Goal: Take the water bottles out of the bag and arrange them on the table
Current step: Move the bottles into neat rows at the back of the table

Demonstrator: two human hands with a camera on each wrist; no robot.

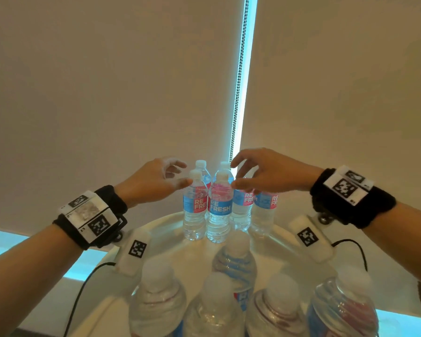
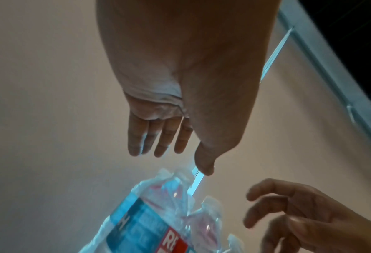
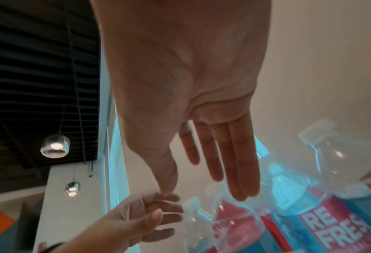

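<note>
Several clear water bottles with blue and red labels stand clustered at the far side of a round white table (image 1: 165,229). The front two are a left bottle (image 1: 195,207) and a middle bottle (image 1: 219,210). My left hand (image 1: 182,173) reaches in from the left, fingers spread, thumb tip at the left bottle's neck. From the right, my right hand (image 1: 235,175) hovers over the caps, fingers loosely curved, holding nothing. In the left wrist view my left hand (image 2: 180,160) is spread above a bottle (image 2: 149,214). In the right wrist view my right hand (image 3: 204,188) is flat above the bottles (image 3: 310,214). No bag is in view.
Several more bottles (image 1: 236,261) stand blurred at the near edge of the table, directly under my forearms. A pale roller blind with a bead chain (image 1: 238,88) hangs just behind the table. Cables run from both wrist cameras.
</note>
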